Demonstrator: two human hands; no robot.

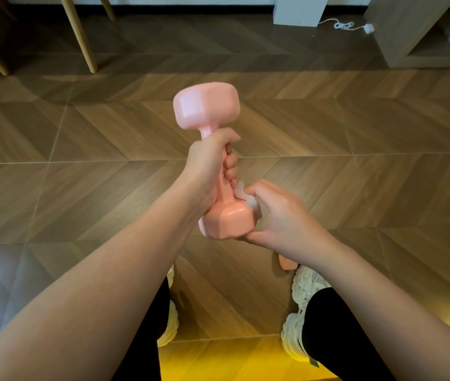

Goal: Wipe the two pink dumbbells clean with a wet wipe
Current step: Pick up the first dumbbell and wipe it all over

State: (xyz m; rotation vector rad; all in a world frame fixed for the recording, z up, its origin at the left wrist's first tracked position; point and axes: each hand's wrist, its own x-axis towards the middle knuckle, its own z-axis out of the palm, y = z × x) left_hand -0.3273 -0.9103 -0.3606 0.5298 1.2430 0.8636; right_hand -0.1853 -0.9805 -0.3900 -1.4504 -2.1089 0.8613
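Observation:
My left hand grips the handle of a pink dumbbell, held nearly upright over the floor with one head up and away and the other low and near me. My right hand presses a crumpled white wet wipe against the right side of the lower head, thumb under that head. A small pink piece of the second dumbbell shows on the floor beneath my right wrist; the rest of it is hidden by my arm.
Wood herringbone floor all around. My white shoes and black trouser legs are below the hands. Light wooden furniture legs stand at far left, a white block with a cable at the back, a wooden cabinet at far right.

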